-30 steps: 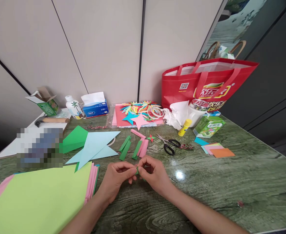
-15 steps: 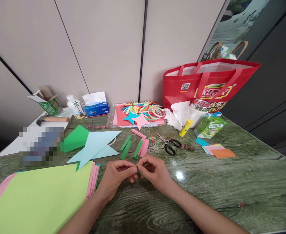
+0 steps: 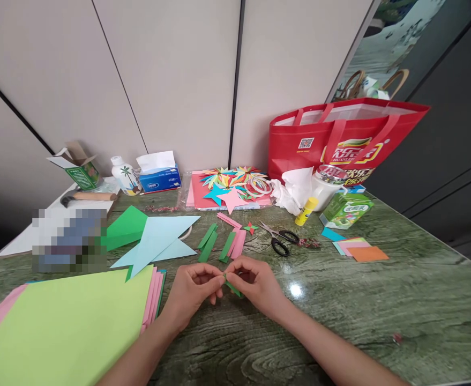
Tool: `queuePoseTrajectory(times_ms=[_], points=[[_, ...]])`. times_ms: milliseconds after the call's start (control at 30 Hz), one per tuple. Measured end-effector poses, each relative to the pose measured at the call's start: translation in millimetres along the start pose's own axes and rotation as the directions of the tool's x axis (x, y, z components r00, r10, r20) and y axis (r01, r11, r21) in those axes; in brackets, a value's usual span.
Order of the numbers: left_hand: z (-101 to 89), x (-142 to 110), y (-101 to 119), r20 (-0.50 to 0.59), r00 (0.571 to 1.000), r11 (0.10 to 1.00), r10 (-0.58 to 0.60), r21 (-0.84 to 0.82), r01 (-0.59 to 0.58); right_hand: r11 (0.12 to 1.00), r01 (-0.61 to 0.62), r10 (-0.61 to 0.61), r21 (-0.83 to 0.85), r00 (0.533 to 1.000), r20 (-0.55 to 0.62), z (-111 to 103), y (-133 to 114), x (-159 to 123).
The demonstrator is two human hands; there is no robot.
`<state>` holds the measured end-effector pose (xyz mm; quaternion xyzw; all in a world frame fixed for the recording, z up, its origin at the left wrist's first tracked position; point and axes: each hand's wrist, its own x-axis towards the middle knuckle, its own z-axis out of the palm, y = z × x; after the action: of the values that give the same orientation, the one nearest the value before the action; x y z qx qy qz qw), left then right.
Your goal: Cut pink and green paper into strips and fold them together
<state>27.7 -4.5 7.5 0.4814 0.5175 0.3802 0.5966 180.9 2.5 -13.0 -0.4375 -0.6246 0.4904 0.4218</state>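
Note:
Between my fingertips is a small green paper strip (image 3: 234, 289), partly hidden by the fingers. My left hand (image 3: 199, 284) pinches its upper end from the left. My right hand (image 3: 252, 280) pinches it from the right, thumb and forefinger meeting the left fingertips. Just beyond the hands lie folded green paper strips (image 3: 208, 244) and pink paper strips (image 3: 238, 244). A little red and green paper star (image 3: 250, 228) rests beside black-handled scissors (image 3: 279, 238). Light blue paper pieces (image 3: 158, 241) lie to the left of the strips.
A stack of coloured paper (image 3: 70, 321) covers the near left. At the back stand a tissue pack (image 3: 159, 178), a bottle (image 3: 126, 176), a white mug (image 3: 326, 190) and a red bag (image 3: 299, 145). A glue stick (image 3: 306, 211) and a green carton (image 3: 345, 209) stand at right; a hammer (image 3: 92, 197) lies far left.
More of the green paper strip now shows below my fingertips. Both hands stay in nearly the same place, still pinching; the other things have not moved.

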Motion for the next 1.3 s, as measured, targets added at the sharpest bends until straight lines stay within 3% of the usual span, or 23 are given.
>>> queuePoseTrajectory(times_ms=[133, 267, 400, 700, 1100, 1300], points=[[0.6, 0.5, 0.1, -0.005, 1.0, 1.0, -0.005, -0.006, 0.005, 0.991, -0.085, 0.077, 0.107, 0.995, 0.07, -0.1, 1.5, 1.9], [1.9, 0.1, 1.3, -0.012, 1.0, 1.0, -0.007, -0.026, 0.006, 0.983, -0.133, 0.126, 0.125, 0.99, 0.062, -0.7, 4.7, 3.3], [2.1, 0.4, 1.1, 0.053, 0.998, 0.999, -0.038, 0.002, 0.038, 0.971, -0.146, 0.142, 0.19, 0.989, 0.036, -1.9, 3.7, 4.1], [-0.7, 2.0, -8.6, 0.146, 0.989, 0.996, -0.025, -0.08, 0.037, 0.908, -0.269, 0.233, 0.32, 0.961, 0.146, -6.1, -1.7, 3.6], [0.5, 1.3, -5.4, 0.132, 0.99, 0.993, -0.041, -0.1, 0.054, 0.95, -0.176, 0.152, 0.256, 0.982, 0.111, -6.0, -1.6, 4.6], [-2.7, 3.2, -8.1, 0.136, 0.99, 0.993, -0.041, -0.104, 0.056, 0.955, -0.169, 0.135, 0.243, 0.98, 0.148, -6.3, 0.6, 4.6]])
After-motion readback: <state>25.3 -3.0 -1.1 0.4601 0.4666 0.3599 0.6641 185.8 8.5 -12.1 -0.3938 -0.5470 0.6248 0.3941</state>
